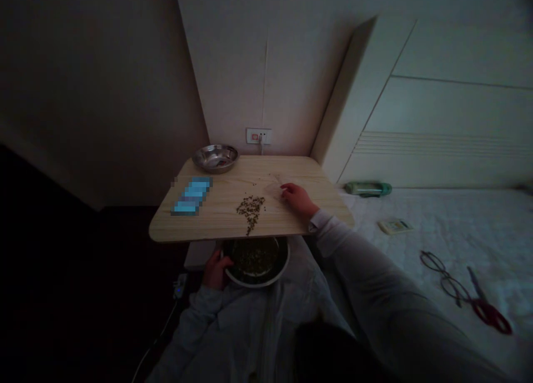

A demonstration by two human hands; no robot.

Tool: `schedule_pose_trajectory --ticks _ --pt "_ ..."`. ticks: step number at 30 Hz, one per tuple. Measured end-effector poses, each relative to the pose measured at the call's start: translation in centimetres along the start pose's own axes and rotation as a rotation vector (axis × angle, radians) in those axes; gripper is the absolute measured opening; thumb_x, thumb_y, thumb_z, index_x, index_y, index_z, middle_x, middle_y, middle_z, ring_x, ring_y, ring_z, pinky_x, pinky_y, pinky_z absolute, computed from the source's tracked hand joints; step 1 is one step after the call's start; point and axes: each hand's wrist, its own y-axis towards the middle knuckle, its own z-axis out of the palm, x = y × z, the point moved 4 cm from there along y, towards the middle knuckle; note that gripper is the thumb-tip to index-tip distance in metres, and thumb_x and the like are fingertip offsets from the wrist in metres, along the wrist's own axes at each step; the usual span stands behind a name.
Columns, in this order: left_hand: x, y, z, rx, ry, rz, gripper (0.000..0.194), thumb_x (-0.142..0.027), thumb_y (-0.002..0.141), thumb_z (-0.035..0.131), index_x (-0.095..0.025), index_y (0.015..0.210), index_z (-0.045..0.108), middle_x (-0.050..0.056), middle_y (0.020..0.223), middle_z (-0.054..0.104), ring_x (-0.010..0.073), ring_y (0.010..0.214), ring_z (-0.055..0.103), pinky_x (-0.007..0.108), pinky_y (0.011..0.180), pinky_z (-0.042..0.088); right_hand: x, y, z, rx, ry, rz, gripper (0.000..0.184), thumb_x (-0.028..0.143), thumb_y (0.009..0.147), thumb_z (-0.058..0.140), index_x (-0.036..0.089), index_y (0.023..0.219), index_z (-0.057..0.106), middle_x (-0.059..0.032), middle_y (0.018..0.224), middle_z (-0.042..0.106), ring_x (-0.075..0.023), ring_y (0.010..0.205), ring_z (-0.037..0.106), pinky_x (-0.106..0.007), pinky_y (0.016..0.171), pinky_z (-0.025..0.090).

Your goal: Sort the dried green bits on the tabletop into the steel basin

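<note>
My left hand [216, 269] grips the left rim of a round bowl [284, 263] on my lap, just under the table's front edge. Dark, small seed-like grains [254, 258] lie inside it. My right hand [297, 198] is over the right half of the table with its fingers curled together at a thin, see-through plastic piece [272, 189]; its exact kind is unclear in the dim light. Left of that hand, a loose patch of the same small grains [250, 206] spreads across the wood and narrows to the front edge. A few stray grains lie farther back.
On the small wooden table [220, 225] are a steel bowl [216, 159] and a lit phone [192, 196]. The bed at right holds a green bottle [368, 189], a pale box-like device [395, 226], eyeglasses [445, 277] and red-handled scissors [491, 316]. A wall socket [259, 136] is behind.
</note>
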Motion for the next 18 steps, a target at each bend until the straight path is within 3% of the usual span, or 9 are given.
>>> schedule_pose_trajectory --ticks 7,18 --pt "1.0 0.2 -0.9 0.024 -0.047 -0.071 0.034 -0.015 0.040 0.051 -0.017 0.072 0.061 -0.003 0.051 0.056 0.0142 0.051 0.049 0.025 0.048 0.037 1.5 -1.1 1.1 0.067 -0.103 -0.052 0.029 0.018 0.067 0.041 0.014 0.092 0.057 -0.0043 0.073 0.059 -0.0114 0.064 0.050 -0.024 0.064 0.038" --pt "0.0 -0.5 -0.9 -0.062 -0.023 -0.078 0.043 -0.013 0.038 0.050 -0.017 0.079 0.062 -0.002 0.062 0.060 0.0144 0.059 0.051 0.024 0.054 0.039 2.8 -5.2 1.7 0.168 -0.116 -0.126 0.029 0.020 0.070 0.039 0.015 0.094 0.055 -0.0032 0.073 0.057 -0.0108 0.064 0.048 -0.023 0.063 0.035"
